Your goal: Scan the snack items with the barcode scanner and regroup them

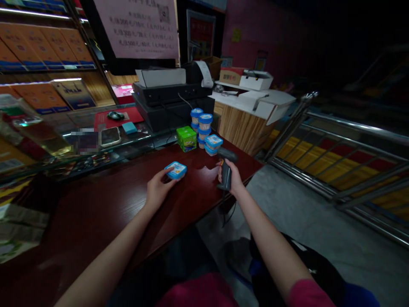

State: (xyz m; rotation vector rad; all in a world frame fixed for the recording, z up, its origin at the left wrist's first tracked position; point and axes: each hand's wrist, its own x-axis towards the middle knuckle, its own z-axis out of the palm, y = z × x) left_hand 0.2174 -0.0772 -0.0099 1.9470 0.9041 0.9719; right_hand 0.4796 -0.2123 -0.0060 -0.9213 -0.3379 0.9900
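Note:
My left hand (159, 186) is closed round the near left side of a small blue-lidded tub (177, 170) on the dark red wooden counter (115, 200). In my right hand (232, 175) is a dark handheld barcode scanner (226, 172), gripped by its handle, its head tilted toward the left. Just beyond the scanner sits a short stack of similar blue-lidded tubs (213, 144). Behind these stand taller stacks of round tubs with blue lids (205, 126). A bright green box (186, 139) is to their left.
A black cash drawer (172, 111) and a receipt printer (194, 74) stand at the back. On the glass display case lie a phone (110, 137) and a mouse (115, 115). A metal railing (338, 166) runs along the right. The scanner's cable (230, 215) hangs off the counter edge.

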